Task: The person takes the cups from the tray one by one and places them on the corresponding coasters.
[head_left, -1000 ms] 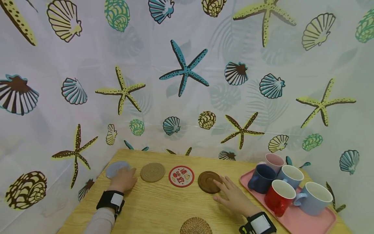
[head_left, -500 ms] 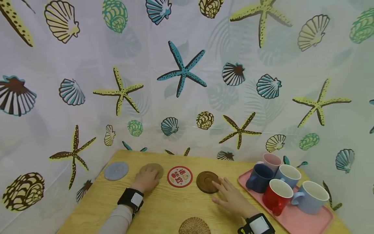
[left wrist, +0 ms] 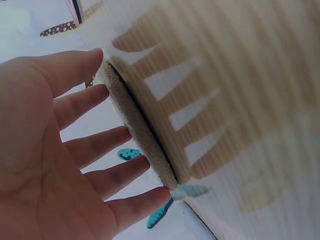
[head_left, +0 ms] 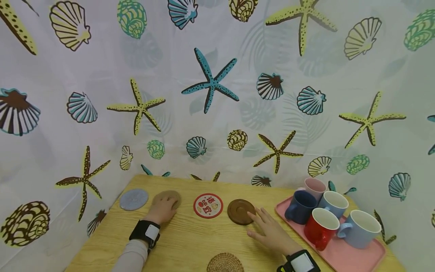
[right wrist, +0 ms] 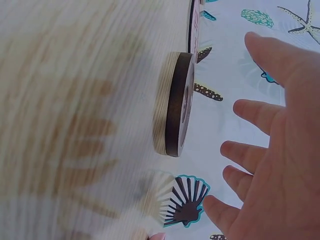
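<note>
My left hand [head_left: 161, 210] rests its fingertips on the top of a round beige woven coaster [head_left: 174, 195]. In the left wrist view the fingers are spread and fairly straight along the face of the coaster [left wrist: 137, 127], which lies flat on the table. Over the near right side of a round dark brown wooden coaster [head_left: 239, 212] is my right hand [head_left: 270, 229], fingers spread. The right wrist view shows a gap between those fingers and the brown coaster [right wrist: 179, 107]. A red-rimmed coaster with printed characters [head_left: 208, 206] lies between the two.
A grey-blue coaster [head_left: 134, 199] lies at the far left, and a wicker coaster [head_left: 225, 263] near the front. On the right, a pink tray [head_left: 353, 255] bears several mugs, among them a red mug [head_left: 321, 228] and a navy mug [head_left: 301, 207]. A patterned curtain [head_left: 210, 124] hangs behind the table.
My left hand has moved right from the grey-blue coaster to the woven one, then slid the woven one a little left. My right hand has stayed by the brown coaster.
</note>
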